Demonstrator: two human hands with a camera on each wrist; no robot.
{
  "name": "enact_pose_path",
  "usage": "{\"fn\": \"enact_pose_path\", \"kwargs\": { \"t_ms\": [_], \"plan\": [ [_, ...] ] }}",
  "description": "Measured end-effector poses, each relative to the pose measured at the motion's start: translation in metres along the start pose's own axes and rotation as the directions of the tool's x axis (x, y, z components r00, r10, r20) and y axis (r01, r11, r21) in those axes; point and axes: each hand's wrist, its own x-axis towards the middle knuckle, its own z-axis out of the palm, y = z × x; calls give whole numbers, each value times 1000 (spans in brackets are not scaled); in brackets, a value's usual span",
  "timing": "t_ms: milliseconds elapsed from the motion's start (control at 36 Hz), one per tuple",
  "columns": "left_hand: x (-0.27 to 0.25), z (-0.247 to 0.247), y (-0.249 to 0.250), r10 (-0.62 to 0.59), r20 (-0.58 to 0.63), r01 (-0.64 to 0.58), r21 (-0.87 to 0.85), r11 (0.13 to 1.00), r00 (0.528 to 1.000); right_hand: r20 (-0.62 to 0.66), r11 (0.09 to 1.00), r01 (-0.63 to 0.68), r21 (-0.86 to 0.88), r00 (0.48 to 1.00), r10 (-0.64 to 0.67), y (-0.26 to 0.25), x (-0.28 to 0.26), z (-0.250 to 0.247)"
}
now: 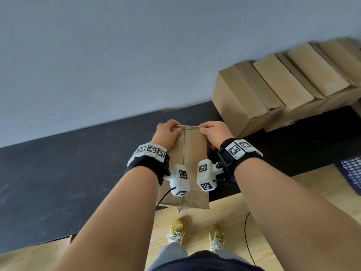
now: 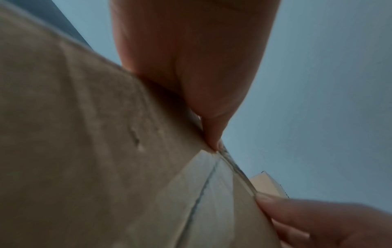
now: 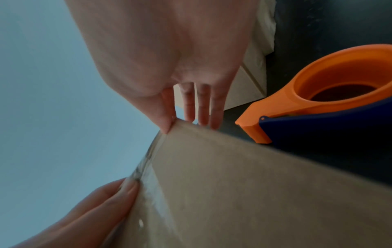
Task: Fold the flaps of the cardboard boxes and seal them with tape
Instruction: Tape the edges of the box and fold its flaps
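Note:
A brown cardboard box point(image 1: 186, 159) with its flaps folded shut lies on the black table point(image 1: 78, 173), right in front of me. Clear tape point(image 2: 212, 181) runs along its centre seam to the far edge. My left hand point(image 1: 176, 128) and right hand point(image 1: 202, 127) both pinch the tape's loose end at that far top edge, thumbs on top. The left thumb tip point(image 2: 215, 144) presses at the seam in the left wrist view. In the right wrist view the right hand point(image 3: 169, 127) nips the box corner, and the tape edge point(image 3: 146, 159) stretches toward the left hand.
An orange and blue tape dispenser point(image 3: 318, 109) lies on the table just right of the box. Several closed cardboard boxes point(image 1: 273, 90) are stacked at the back right against the grey wall. A blue basket point(image 1: 351, 171) stands at the far right, on the wooden floor.

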Motion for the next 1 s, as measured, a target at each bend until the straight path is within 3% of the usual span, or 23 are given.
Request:
{"fn": "enact_pose_path", "kwargs": {
  "t_ms": [111,222,361,417,500,583,778,1000],
  "plan": [
    [0,2,-1,19,-18,-19,-16,1000,1000,-15,990,116,-86,993,-118,-10,3,6],
    [-2,2,-1,14,-25,-15,-27,1000,1000,114,976,143,-166,986,-125,-13,3,15],
    [-4,7,2,32,-64,-32,4,999,997,149,954,156,-257,982,-121,-19,1,9],
    [-6,8,4,77,-154,-65,82,994,985,148,959,144,-243,983,-110,-21,-1,4],
    [-5,10,10,247,-292,-180,238,954,924,117,978,107,-180,989,-87,-18,-1,5],
    [-4,12,13,355,-245,-245,386,890,902,18,988,58,-140,998,-56,-10,-1,6],
    [0,9,9,311,-164,-259,279,925,936,0,998,36,-51,999,-36,0,-4,2],
    [-2,7,8,221,-207,-188,167,968,953,-33,996,72,-45,997,-73,2,-8,2]
  ]
}}
